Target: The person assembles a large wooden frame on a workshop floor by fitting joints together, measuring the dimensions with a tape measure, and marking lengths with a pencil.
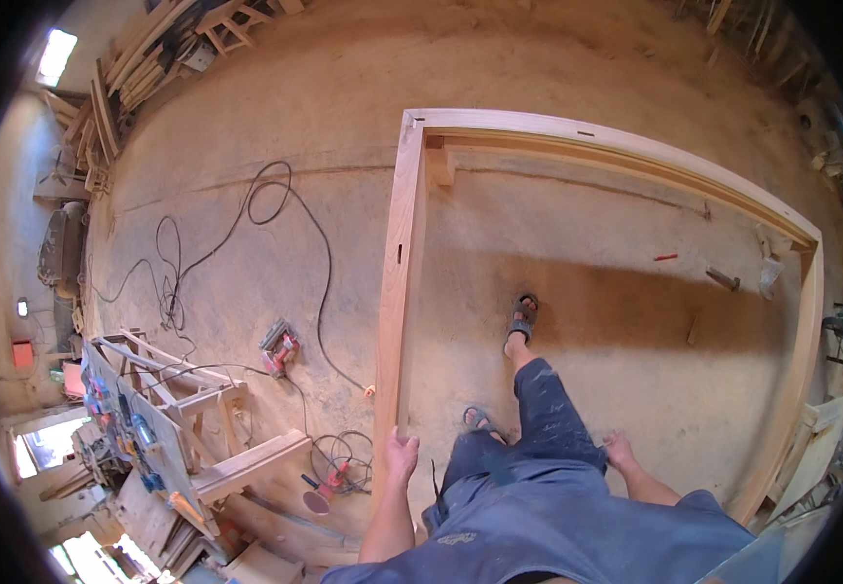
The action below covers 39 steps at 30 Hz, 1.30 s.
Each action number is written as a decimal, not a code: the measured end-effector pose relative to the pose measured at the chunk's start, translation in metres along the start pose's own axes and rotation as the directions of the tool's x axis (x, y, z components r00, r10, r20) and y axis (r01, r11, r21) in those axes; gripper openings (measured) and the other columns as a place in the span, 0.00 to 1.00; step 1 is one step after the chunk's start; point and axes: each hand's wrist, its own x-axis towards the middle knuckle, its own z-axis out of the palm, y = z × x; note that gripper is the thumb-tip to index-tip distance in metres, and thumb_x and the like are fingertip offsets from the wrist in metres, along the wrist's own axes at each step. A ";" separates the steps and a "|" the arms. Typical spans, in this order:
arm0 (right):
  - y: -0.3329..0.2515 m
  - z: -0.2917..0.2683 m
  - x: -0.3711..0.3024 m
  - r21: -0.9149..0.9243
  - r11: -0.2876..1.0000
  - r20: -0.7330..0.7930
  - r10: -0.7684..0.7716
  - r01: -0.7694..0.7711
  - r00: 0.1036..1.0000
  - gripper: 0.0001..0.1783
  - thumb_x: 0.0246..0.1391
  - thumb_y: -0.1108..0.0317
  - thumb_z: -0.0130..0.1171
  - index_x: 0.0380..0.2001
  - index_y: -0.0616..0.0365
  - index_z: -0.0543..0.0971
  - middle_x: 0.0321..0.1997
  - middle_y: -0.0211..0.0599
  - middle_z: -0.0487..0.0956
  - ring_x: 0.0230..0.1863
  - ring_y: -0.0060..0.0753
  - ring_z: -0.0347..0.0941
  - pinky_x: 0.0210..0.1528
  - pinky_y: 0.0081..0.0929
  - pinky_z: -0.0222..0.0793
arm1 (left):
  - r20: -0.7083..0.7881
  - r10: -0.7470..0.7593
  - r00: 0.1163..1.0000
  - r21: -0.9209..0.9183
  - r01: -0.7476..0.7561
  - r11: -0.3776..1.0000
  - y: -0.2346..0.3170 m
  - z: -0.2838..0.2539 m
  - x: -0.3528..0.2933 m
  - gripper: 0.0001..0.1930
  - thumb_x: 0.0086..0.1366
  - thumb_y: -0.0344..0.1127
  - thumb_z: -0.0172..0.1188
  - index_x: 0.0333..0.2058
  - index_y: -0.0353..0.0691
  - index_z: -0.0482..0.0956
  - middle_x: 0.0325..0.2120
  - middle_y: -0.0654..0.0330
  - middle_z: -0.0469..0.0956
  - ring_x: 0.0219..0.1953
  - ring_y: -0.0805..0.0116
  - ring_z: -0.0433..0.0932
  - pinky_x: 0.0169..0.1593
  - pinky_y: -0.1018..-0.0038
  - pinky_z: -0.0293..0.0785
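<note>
A large pale wooden frame (404,209) surrounds me at a raised height, with small slots cut into its rails. My left hand (400,456) is closed on the inner edge of its left rail, the thumb on top; some fingers are hidden by the hand. My right hand (620,452) hangs beside my right thigh, away from the wood, its fingers loosely apart and nothing visible in them. I stand on the floor inside the frame, one sandalled foot (523,316) ahead of the other.
Left of the frame, a red power tool (280,348) and a sander-like tool with a round disc (317,500) lie among black cables (324,282). Farther left stands a tool-covered wooden bench (139,428). A hammer-like tool (722,279) rests on the floor inside the frame.
</note>
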 end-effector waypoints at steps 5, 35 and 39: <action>-0.100 -0.070 0.087 -0.085 0.981 -0.088 -0.183 0.176 0.979 0.19 0.56 0.64 0.58 0.49 0.61 0.82 0.47 0.55 0.83 0.53 0.54 0.79 0.55 0.42 0.73 | 0.036 -0.013 0.999 0.060 0.011 0.998 0.077 0.017 0.053 0.39 0.59 0.40 0.69 0.67 0.32 0.65 0.51 0.44 0.80 0.53 0.51 0.81 0.58 0.60 0.75; -0.739 -0.241 0.504 -0.742 0.414 -0.040 -0.813 0.527 0.582 0.54 0.33 0.68 0.73 0.68 0.56 0.61 0.53 0.50 0.73 0.57 0.55 0.69 0.60 0.46 0.66 | -0.296 0.266 0.917 0.336 -0.160 0.928 0.543 0.067 0.434 0.49 0.47 0.44 0.77 0.64 0.31 0.62 0.54 0.39 0.73 0.58 0.40 0.71 0.63 0.53 0.68; -0.739 -0.230 0.513 -0.764 0.376 -0.054 -0.847 0.524 0.528 0.47 0.31 0.71 0.72 0.61 0.58 0.65 0.45 0.49 0.72 0.49 0.55 0.70 0.53 0.46 0.67 | -0.408 0.300 0.862 0.347 -0.157 0.925 0.531 0.076 0.445 0.42 0.45 0.42 0.77 0.56 0.34 0.67 0.48 0.43 0.75 0.54 0.40 0.73 0.59 0.52 0.70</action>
